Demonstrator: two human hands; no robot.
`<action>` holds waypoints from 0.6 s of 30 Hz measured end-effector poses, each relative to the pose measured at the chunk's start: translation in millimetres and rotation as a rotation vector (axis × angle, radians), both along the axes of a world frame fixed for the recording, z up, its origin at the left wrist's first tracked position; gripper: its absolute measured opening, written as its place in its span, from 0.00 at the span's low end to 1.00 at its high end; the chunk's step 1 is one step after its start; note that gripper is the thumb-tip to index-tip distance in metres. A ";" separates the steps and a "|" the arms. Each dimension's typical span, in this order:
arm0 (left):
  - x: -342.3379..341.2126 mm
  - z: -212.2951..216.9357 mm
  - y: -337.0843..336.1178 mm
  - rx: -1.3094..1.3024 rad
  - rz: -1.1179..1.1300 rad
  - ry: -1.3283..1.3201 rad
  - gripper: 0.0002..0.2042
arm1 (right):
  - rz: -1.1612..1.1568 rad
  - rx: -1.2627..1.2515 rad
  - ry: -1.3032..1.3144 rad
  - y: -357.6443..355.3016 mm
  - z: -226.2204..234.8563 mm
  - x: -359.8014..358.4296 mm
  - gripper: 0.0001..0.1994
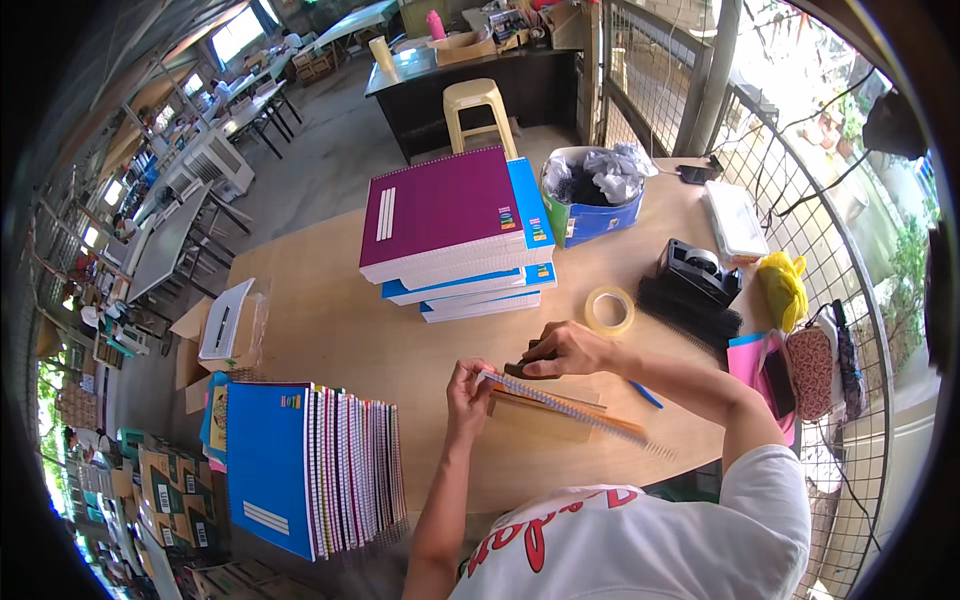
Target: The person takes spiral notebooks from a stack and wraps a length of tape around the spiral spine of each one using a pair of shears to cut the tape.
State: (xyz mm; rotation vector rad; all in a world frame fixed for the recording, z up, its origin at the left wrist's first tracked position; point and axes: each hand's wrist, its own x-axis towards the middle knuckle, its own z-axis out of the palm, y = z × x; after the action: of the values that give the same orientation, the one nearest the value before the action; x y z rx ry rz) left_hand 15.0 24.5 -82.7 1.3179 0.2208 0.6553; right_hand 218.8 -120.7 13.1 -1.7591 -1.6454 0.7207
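My left hand (466, 398) pinches the end of a spiral notebook (560, 408), which I see nearly edge-on. Its coil runs along the upper edge, and orange shows toward the far end, where loose coil sticks out past the pages near my shirt. My right hand (572, 350) is closed around a dark hand tool (533, 368), whose tip is by the notebook's end next to my left fingers. The tool's jaws are too small to make out. Under the notebook lies a flat, tan piece (545, 420) on the table.
Stacked purple and blue notebooks (445, 205) stand ahead; a row of upright notebooks (270, 465) is at left. To the right are a tape roll (609, 311), black coils (690, 315), a tape dispenser (700, 270), a blue pen (646, 395) and a box with plastic (597, 215).
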 end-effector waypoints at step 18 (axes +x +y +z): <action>5.0 11.5 -7.9 -0.270 -0.012 -0.123 0.08 | -0.830 -0.079 -0.621 -169.1 -137.8 -16.3 0.31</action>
State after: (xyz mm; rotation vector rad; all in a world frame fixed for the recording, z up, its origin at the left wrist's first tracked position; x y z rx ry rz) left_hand 19.9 16.6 -71.2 1.0163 0.1934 0.6696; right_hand 202.5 -289.8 -124.7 -2.6110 -1.0191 -0.1702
